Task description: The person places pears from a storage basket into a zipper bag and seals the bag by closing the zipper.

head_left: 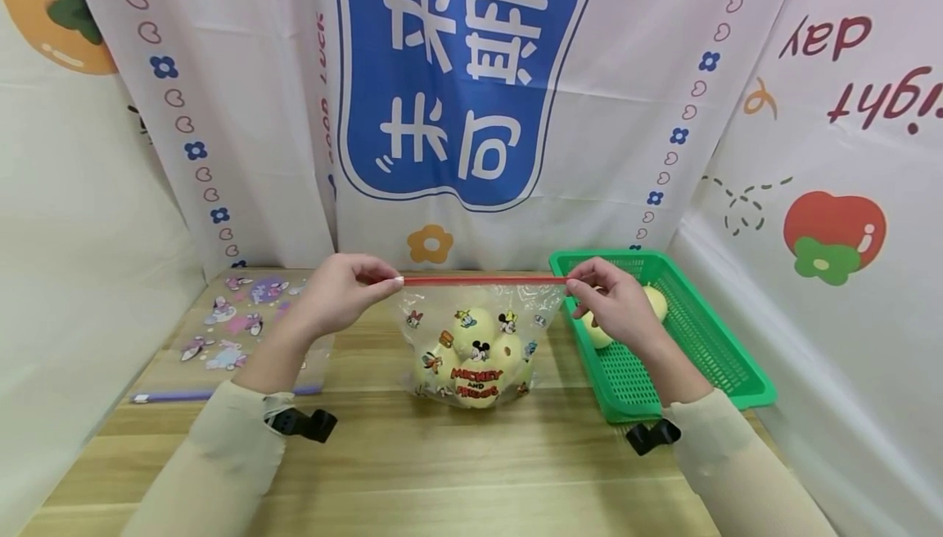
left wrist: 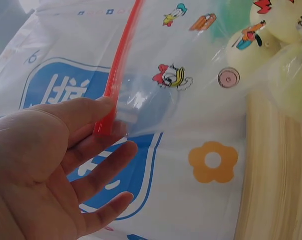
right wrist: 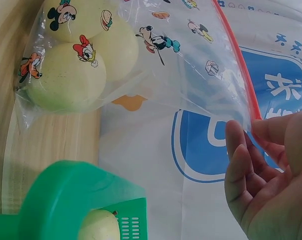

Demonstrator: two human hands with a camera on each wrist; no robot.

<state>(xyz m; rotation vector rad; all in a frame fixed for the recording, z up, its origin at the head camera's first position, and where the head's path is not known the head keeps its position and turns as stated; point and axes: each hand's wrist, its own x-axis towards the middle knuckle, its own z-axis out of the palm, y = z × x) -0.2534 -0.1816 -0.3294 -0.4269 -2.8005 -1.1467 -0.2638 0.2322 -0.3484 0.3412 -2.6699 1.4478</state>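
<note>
A clear zip bag [head_left: 471, 349] printed with cartoon figures holds several pale yellow-green round fruits [right wrist: 65, 75]. Along its top runs a red zip strip [head_left: 482, 280], stretched straight between both hands. My left hand [head_left: 342, 291] pinches the strip's left end between thumb and forefinger, the other fingers loosely spread in the left wrist view. At the opposite end my right hand [head_left: 615, 300] pinches the corner with thumb and fingertips. The bag hangs upright below the strip, its fruit-filled bottom low over the wooden table [head_left: 442, 471].
A green plastic basket [head_left: 707, 332] with a few similar fruits [head_left: 654, 303] stands on the right, partly behind the right hand. Another printed clear bag with a purple zip strip [head_left: 177, 395] lies flat at left, partly under the left forearm. Printed cloth [head_left: 287, 111] hangs behind the table.
</note>
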